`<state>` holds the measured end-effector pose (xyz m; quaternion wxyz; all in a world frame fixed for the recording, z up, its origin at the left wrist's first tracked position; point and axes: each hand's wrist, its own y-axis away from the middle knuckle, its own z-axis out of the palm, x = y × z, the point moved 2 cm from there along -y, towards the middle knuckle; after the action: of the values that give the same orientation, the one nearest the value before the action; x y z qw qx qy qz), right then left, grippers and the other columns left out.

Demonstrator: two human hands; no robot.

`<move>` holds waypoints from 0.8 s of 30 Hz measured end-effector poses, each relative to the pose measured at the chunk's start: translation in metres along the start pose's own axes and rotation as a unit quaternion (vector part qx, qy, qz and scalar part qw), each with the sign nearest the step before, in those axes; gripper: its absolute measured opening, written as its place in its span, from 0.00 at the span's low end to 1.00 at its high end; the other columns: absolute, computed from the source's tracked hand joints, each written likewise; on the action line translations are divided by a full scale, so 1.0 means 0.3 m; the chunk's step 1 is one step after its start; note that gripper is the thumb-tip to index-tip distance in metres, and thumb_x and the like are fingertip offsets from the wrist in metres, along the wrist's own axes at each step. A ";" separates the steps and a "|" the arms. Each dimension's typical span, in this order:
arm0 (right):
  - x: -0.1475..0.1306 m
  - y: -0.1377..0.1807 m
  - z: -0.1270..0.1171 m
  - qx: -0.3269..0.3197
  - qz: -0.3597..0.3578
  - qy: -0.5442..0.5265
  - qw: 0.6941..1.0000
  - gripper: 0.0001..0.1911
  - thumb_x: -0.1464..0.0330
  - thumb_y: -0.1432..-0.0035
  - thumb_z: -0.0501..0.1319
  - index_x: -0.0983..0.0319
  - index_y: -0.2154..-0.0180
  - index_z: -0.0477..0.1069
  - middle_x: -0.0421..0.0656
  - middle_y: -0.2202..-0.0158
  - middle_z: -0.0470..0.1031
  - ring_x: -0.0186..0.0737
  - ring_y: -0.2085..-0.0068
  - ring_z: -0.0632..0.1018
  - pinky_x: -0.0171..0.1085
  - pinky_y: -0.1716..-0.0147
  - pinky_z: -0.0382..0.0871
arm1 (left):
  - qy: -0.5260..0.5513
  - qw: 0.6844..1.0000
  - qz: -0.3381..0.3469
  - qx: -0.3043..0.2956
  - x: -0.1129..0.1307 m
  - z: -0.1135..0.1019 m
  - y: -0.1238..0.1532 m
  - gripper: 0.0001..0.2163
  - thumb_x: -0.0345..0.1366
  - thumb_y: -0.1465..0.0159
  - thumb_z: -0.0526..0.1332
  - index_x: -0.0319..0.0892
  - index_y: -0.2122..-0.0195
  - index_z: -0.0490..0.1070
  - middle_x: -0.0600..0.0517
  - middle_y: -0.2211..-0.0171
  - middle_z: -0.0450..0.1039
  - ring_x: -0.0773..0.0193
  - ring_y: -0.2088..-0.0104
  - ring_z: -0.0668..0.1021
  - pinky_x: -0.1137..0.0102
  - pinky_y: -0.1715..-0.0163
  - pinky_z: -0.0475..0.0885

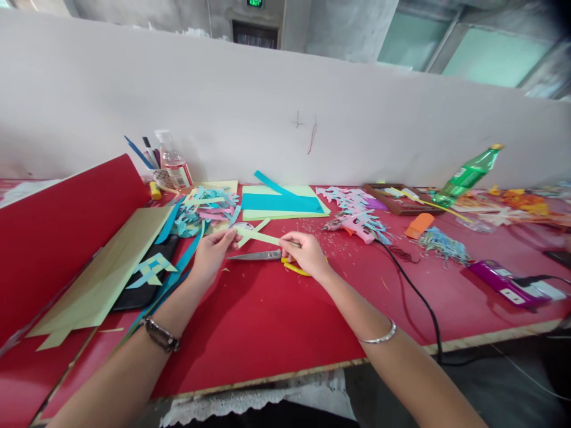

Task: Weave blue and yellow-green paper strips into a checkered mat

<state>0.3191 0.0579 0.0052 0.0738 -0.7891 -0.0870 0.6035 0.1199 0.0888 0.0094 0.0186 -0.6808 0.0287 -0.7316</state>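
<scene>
Between my two hands, above the red table, is a pale green paper strip [263,236] that looks folded or crossed near its left part. My left hand [213,252] pinches its left end between thumb and fingers. At the other end, my right hand [306,252] is closed on the strip with thumb and fingertips. Just below lie scissors [256,256] with yellow handles, blades toward the left; my right hand partly covers the handles, and I cannot tell whether it touches them. Behind my left hand is a heap of blue and pink folded paper pieces [203,211].
Blue and green paper sheets [281,203] lie by the white partition. At right are a pink glue gun [357,229] with a black cord, a green bottle [466,177] and a purple power strip [508,282]. At left, a woven paper piece [152,270] rests on a black phone [167,252].
</scene>
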 end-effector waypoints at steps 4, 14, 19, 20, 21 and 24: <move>-0.004 -0.001 -0.010 0.048 0.009 -0.022 0.999 0.11 0.62 0.50 0.58 0.63 0.73 0.67 0.40 0.79 0.71 0.31 0.80 0.72 0.30 0.80 0.67 | 0.045 0.999 -0.008 0.027 0.000 -0.004 0.001 0.12 0.42 0.55 0.64 0.37 0.78 0.71 0.56 0.80 0.68 0.73 0.80 0.66 0.76 0.75 0.65; -0.019 -0.003 -0.006 0.118 -0.014 -0.115 0.986 0.12 0.60 0.49 0.56 0.63 0.71 0.65 0.44 0.73 0.74 0.39 0.71 0.77 0.38 0.68 0.73 | 0.118 0.990 -0.021 0.072 -0.005 -0.011 -0.007 0.12 0.40 0.57 0.65 0.37 0.74 0.71 0.56 0.77 0.69 0.76 0.80 0.66 0.77 0.75 0.65; -0.017 -0.004 -0.007 0.100 -0.040 -0.109 0.988 0.11 0.60 0.45 0.53 0.62 0.71 0.63 0.44 0.72 0.74 0.38 0.71 0.78 0.37 0.68 0.72 | 0.120 0.990 -0.019 0.076 -0.003 -0.013 -0.007 0.13 0.40 0.56 0.65 0.36 0.74 0.71 0.56 0.77 0.69 0.76 0.79 0.66 0.78 0.75 0.65; -0.018 -0.004 -0.009 0.101 -0.050 -0.092 0.989 0.11 0.61 0.45 0.52 0.62 0.71 0.63 0.43 0.72 0.74 0.38 0.72 0.78 0.36 0.70 0.72 | 0.119 0.990 -0.018 0.074 -0.004 -0.012 -0.006 0.13 0.40 0.56 0.65 0.36 0.74 0.71 0.56 0.77 0.69 0.76 0.79 0.66 0.78 0.75 0.65; -0.021 -0.003 -0.012 0.104 -0.060 -0.069 0.990 0.11 0.61 0.44 0.52 0.62 0.72 0.62 0.43 0.73 0.74 0.38 0.73 0.77 0.36 0.71 0.71 | 0.116 0.990 -0.017 0.072 -0.005 -0.012 -0.006 0.13 0.40 0.56 0.65 0.36 0.74 0.71 0.56 0.77 0.69 0.75 0.79 0.66 0.78 0.75 0.65; -0.032 0.000 -0.020 0.113 -0.081 0.010 0.990 0.11 0.61 0.43 0.50 0.61 0.73 0.61 0.42 0.74 0.73 0.36 0.74 0.77 0.33 0.73 0.70 | 0.108 0.992 -0.009 0.067 -0.008 -0.010 -0.004 0.14 0.41 0.56 0.65 0.36 0.73 0.71 0.56 0.78 0.68 0.74 0.79 0.66 0.77 0.75 0.65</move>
<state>0.3224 0.0557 0.0157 0.2122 -0.7722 -0.0814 0.5933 0.1172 0.0903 0.0067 0.0540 -0.5954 -0.0246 -0.8013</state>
